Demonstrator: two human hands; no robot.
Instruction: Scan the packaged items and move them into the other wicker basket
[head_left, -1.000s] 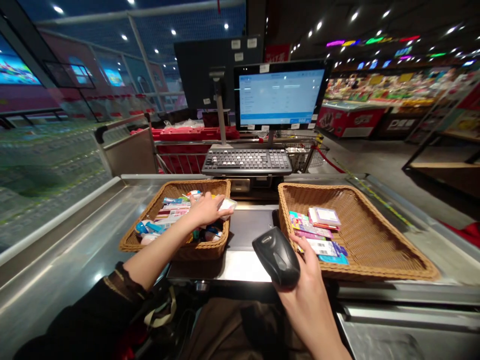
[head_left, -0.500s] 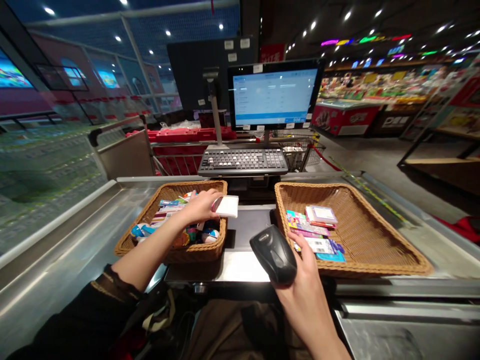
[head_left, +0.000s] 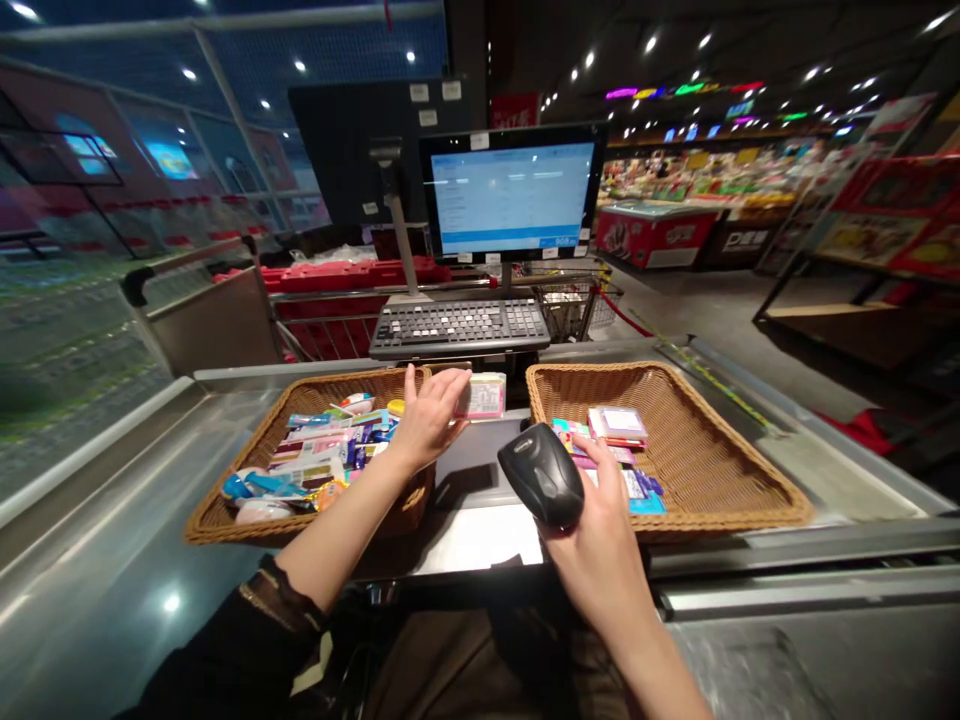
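Note:
My left hand [head_left: 429,420] grips a small pale packet [head_left: 481,396] and holds it up over the gap between two wicker baskets. The left basket [head_left: 225,505] holds several colourful small packets. My right hand [head_left: 600,545] is closed round a black handheld barcode scanner [head_left: 541,474], whose head points towards the packet. The right basket [head_left: 720,470] holds several flat packets at its near left side. A dark scan plate [head_left: 472,465] lies on the steel counter between the baskets, below the packet.
A keyboard [head_left: 459,326] and a lit monitor [head_left: 511,195] stand behind the baskets. The steel checkout counter [head_left: 112,560] stretches left and right. Red shopping baskets [head_left: 337,280] and a trolley sit behind the till. Shop shelves and freezers fill the far right.
My left hand lifted the pale packet out of the left basket and carried it right, over the gap. The scanner hand moved slightly up and left. The camera view shifted right.

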